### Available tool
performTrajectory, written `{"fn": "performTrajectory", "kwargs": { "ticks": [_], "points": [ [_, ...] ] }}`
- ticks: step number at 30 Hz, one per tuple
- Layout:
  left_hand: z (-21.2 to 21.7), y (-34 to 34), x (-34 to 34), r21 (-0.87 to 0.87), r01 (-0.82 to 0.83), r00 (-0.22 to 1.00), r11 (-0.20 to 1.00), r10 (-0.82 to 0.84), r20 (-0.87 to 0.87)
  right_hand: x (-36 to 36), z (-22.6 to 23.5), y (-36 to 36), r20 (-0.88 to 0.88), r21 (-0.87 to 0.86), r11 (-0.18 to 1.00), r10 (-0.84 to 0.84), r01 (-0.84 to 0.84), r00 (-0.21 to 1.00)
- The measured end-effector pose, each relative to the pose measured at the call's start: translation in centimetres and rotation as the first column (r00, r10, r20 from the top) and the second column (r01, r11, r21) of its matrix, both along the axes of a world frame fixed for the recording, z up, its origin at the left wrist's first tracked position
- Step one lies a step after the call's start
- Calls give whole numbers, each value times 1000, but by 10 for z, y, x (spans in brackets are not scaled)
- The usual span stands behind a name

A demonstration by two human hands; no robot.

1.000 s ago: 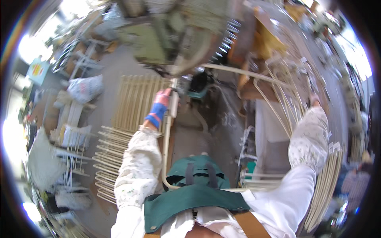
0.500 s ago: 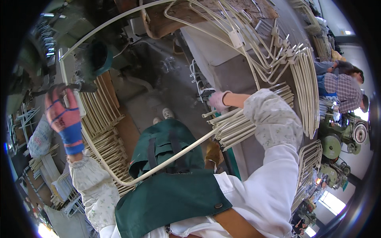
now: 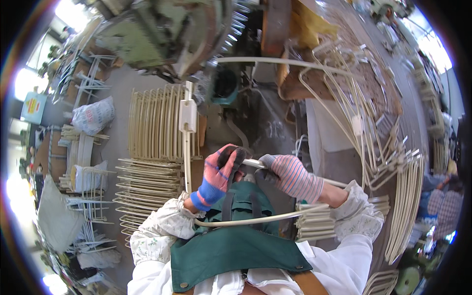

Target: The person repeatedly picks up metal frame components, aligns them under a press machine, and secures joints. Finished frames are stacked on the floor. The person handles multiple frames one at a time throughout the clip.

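Observation:
My left hand [image 3: 222,172], in an orange-pink and blue glove with dark fingertips, is closed on one end of a short whitish piece [image 3: 253,163]. The other end is pinched by my right hand [image 3: 293,176], in a grey and pink striped glove. Fingers hide much of the piece, so its exact kind does not show. A large cream bent-tube frame [image 3: 255,221] surrounds my hands, its near side crossing in front of my green apron. On the frame's left side sits a white plate [image 3: 187,116]. What supports the frame is not visible.
Stacked cream tube frames [image 3: 155,123] stand at left, with more tubing [image 3: 314,222] at right. A green machine [image 3: 147,42] fills the far left. Loose bent frames [image 3: 357,127] lie on the right-hand bench. Another person [image 3: 444,202] is at far right.
My left hand has come inward from the far left, off the frame's side. My right hand has left the tube stack; both now meet on the whitish piece. The view has turned.

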State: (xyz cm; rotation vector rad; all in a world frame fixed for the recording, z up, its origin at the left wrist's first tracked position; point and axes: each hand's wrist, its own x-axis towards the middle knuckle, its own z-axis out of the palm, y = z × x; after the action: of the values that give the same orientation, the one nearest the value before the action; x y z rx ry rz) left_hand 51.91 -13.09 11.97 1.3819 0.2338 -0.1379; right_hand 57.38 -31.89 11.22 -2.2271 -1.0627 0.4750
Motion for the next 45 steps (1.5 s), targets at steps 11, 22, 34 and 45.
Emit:
{"fn": "performTrajectory", "kwargs": {
  "ticks": [11, 22, 34, 45],
  "points": [
    [58, 139, -2, -189, -750, 332, 634, 608, 721, 45, 95, -4, 342, 227, 970, 5, -88, 940],
    [-46, 48, 146, -476, -362, 932, 802, 309, -190, 110, 13, -54, 560, 183, 964, -265, 194, 785],
    [-65, 33, 161, -389, -491, 863, 779, 497, -92, 131, -1, -66, 573, 109, 971, -237, 214, 785],
    [-62, 50, 159, -392, -297, 949, 871, 222, -226, 148, -2, -62, 699, -27, 990, -79, 137, 711]
  ]
}}
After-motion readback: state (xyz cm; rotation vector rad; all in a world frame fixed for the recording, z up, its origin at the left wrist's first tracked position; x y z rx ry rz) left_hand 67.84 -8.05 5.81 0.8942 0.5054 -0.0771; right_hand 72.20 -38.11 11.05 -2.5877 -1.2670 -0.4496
